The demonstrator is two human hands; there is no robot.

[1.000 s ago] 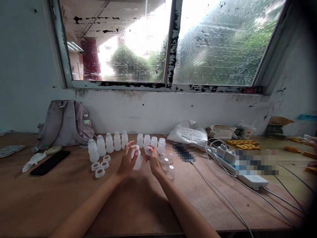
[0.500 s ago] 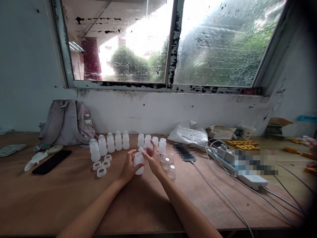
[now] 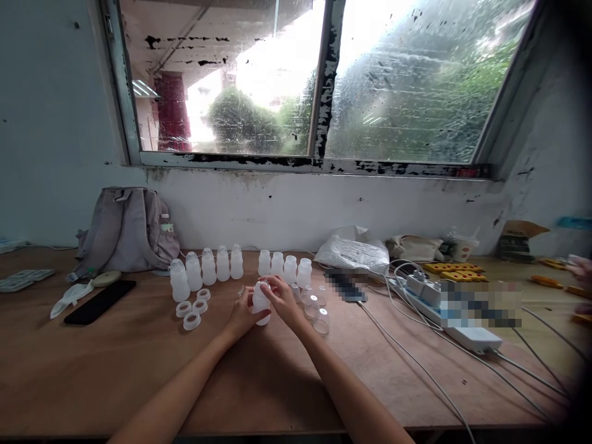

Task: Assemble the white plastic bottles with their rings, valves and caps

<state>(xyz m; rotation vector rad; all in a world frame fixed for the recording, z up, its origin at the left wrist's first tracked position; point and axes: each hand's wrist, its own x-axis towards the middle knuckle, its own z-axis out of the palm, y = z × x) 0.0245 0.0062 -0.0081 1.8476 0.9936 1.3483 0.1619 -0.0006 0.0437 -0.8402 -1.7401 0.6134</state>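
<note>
A frosted white baby bottle (image 3: 261, 301) stands upright on the table in front of me. My left hand (image 3: 241, 316) is wrapped around its body from the left, fingers behind and thumb across the front. At the top, my right hand (image 3: 280, 298) has its fingers closed on a clear cap (image 3: 261, 286), seated on or touching the bottle's mouth; the fingers partly hide it. Several clear caps (image 3: 320, 320) stand just right of my right hand. Left of my left hand lie several white rings (image 3: 191, 320).
Several capped bottles (image 3: 179, 280) stand in a row at the back left, several open-topped bottles (image 3: 290, 269) at the back centre. A black phone (image 3: 99, 302) and grey backpack (image 3: 124, 231) are left. A power strip (image 3: 472, 338) with cables lies right. Another person's hand (image 3: 580, 271) shows far right.
My right hand has come down and slightly left, bringing the tilted clear cap onto the bottle's top. Its raised fingers have closed in. My left hand keeps its hold on the bottle.
</note>
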